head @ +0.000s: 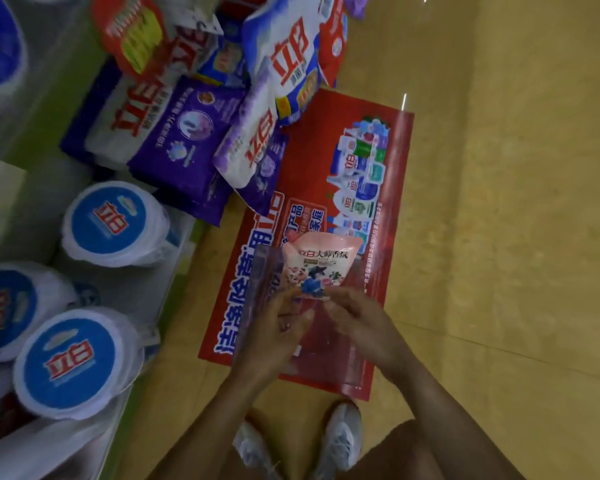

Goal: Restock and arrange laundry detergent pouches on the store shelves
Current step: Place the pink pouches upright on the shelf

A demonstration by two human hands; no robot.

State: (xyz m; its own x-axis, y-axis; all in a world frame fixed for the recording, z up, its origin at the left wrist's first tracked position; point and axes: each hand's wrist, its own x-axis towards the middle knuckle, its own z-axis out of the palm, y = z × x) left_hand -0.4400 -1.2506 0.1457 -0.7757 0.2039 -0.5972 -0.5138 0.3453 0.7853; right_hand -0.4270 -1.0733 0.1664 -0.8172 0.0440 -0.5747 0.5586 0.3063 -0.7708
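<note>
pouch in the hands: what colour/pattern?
Pale pink pouch with a blue-and-pink floral print, best seen in the head view.

Glossy plastic film — the pink pouch (321,263) held in both hands; below them, polished tan floor (516,237) and slick red floor sticker (343,188) — shiny.

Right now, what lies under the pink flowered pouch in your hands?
A red printed poster flat on the yellow floor. The pink flowered pouch, left hand and right hand cover part of its print.
</note>
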